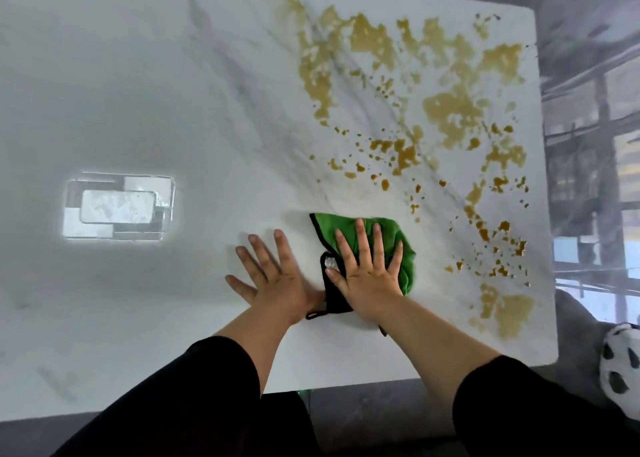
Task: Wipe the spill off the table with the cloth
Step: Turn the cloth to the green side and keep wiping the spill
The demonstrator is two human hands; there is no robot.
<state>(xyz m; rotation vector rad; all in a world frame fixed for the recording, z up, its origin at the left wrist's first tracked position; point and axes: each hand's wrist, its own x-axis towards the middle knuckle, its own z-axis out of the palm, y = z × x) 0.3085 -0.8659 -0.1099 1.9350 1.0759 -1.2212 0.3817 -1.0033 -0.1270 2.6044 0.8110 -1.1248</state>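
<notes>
A: Where is the green cloth [388, 235]?
B: Under the right hand [369, 269], fingers spread flat, pressing it on the marble table [173, 93].
A: And the left hand [273, 276]?
B: Flat on the table beside it, holding nothing. The brown spill [450, 110] lies beyond, to the right.

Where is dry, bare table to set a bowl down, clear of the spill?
Free: the left half of the table, around the bright reflection, left of the left hand. Crowded: the right side, where spill runs from far edge to near corner, beyond the cloth under the right hand.
</notes>
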